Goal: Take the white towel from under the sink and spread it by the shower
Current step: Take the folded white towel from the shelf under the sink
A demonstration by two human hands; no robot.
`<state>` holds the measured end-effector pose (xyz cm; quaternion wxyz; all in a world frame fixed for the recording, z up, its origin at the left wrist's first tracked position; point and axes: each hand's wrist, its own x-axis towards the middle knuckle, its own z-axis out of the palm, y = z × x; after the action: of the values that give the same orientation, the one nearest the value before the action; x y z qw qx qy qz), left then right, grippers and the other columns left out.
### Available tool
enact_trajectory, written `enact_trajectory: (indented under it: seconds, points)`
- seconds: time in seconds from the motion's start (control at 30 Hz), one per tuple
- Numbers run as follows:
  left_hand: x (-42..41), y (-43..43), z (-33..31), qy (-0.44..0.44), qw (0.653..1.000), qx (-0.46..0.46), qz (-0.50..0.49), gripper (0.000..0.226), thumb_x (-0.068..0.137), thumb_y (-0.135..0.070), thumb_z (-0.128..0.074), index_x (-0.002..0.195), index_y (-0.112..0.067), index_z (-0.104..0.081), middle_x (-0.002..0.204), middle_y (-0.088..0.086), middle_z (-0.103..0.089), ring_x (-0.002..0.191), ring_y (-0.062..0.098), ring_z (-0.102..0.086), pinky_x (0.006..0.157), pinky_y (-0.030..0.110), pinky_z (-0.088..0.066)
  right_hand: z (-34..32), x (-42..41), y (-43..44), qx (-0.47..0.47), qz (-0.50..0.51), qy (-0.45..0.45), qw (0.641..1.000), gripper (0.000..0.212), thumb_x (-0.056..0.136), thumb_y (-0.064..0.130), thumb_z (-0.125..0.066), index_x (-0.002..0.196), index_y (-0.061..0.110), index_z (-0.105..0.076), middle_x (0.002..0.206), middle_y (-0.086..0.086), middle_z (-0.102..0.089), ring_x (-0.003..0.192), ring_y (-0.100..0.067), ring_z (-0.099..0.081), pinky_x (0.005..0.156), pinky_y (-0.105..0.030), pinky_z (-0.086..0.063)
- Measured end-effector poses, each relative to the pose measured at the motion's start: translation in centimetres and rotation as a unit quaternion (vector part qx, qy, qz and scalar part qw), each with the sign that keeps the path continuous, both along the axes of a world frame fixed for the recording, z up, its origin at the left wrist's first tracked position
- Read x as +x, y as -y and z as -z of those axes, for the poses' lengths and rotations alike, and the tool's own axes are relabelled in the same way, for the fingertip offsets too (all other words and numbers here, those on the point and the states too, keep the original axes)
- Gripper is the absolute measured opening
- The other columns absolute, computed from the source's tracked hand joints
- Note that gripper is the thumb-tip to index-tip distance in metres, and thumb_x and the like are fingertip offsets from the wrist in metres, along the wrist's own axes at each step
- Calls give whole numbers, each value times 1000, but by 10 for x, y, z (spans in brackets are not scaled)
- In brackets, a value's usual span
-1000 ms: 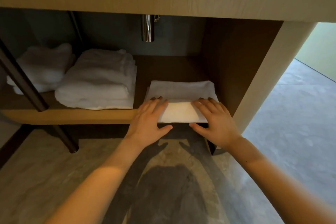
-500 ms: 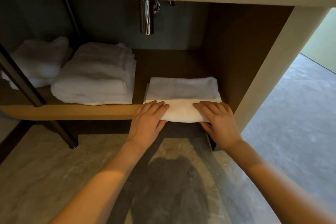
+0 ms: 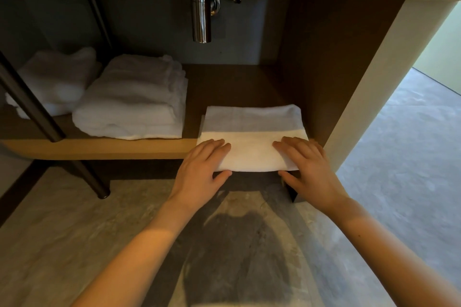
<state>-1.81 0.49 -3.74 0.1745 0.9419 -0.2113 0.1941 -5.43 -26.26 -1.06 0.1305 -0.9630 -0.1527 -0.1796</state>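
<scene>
white towel (image 3: 252, 132) | folded flat on shelf (image 3: 99, 148), front edge overhanging | soft, light, floppy | left hand (image 3: 199, 169) + right hand (image 3: 309, 169) pinch front corners, thumbs under | likely needs support underneath or folds spill

Reaches forward with both bare arms, the left rising from 7 o'clock, the right from 5 o'clock. Lays the left hand (image 3: 199, 172) palm down, fingers together toward 1 o'clock, thumb hooked under the near edge of the white towel (image 3: 252, 154). Mirrors this with the right hand (image 3: 309, 169), fingers toward 11 o'clock, thumb below the same edge, pinching.
</scene>
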Motion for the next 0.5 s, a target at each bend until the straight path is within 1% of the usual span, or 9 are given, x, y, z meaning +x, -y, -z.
enact_trajectory:
  seconds: [0.1,0.17,0.23,0.27,0.33,0.4,0.43,0.47,0.5]
  points:
    - [-2,-6,1,-17,999,-40,-3,61,85,-44,-66,141,-30,-44,147,-6,-44,136,15,-36,109,33,-29,-3,-7,5,71,21,9,997,54,90,33,-64,141,28,-45,146,-2,-44,134,-26,-38,113,-49,-32]
    - [-5,-11,2,-16,997,-80,-14,59,85,-45,-66,138,-30,-45,144,-7,-45,133,13,-37,107,33,-33,-5,-14,4,161,53,17,985,51,92,42,-57,139,31,-45,146,0,-43,131,-21,-40,109,-38,-35]
    - [-10,-16,3,-11,993,-109,-40,55,85,-47,-64,135,-33,-45,136,-8,-46,125,12,-39,100,30,-40,-7,-19,4,227,100,-4,969,53,91,53,-47,140,33,-40,147,0,-40,122,-16,-43,101,-31,-36]
    - [-12,-19,3,-16,991,-120,-59,54,84,-49,-63,134,-36,-44,130,-8,-44,119,11,-40,93,28,-42,-7,-21,4,242,123,-32,962,55,91,56,-42,141,35,-36,147,0,-37,117,-14,-43,100,-30,-37]
    - [-16,-24,4,-48,984,-147,-92,55,84,-53,-61,134,-45,-37,117,-11,-37,107,6,-39,82,23,-41,-7,-23,7,261,150,-99,948,53,93,57,-37,143,42,-28,148,-1,-34,108,-13,-44,100,-35,-40]
    - [-17,-25,4,-99,974,-175,-103,58,86,-58,-56,136,-53,-28,112,-13,-36,101,7,-42,78,24,-42,-9,-20,11,302,139,-162,929,44,98,52,-35,140,50,-24,148,1,-34,112,-18,-46,104,-43,-41]
    - [-15,-25,4,-133,967,-193,-96,60,86,-59,-54,137,-57,-23,114,-12,-39,102,9,-46,79,26,-45,-11,-16,12,341,123,-192,912,40,99,50,-35,137,53,-23,148,3,-33,116,-21,-47,104,-45,-44]
    - [-11,-24,2,-173,957,-218,-81,60,88,-60,-53,138,-59,-19,123,-10,-43,107,13,-49,83,30,-47,-13,-13,13,387,108,-222,889,37,100,48,-36,134,55,-24,147,4,-33,118,-23,-49,98,-42,-50]
    - [-7,-22,1,-211,945,-243,-57,61,89,-59,-52,139,-60,-18,136,-10,-43,116,16,-50,90,33,-47,-14,-9,13,425,98,-248,865,34,100,47,-37,131,55,-27,144,4,-34,114,-25,-54,89,-36,-54]
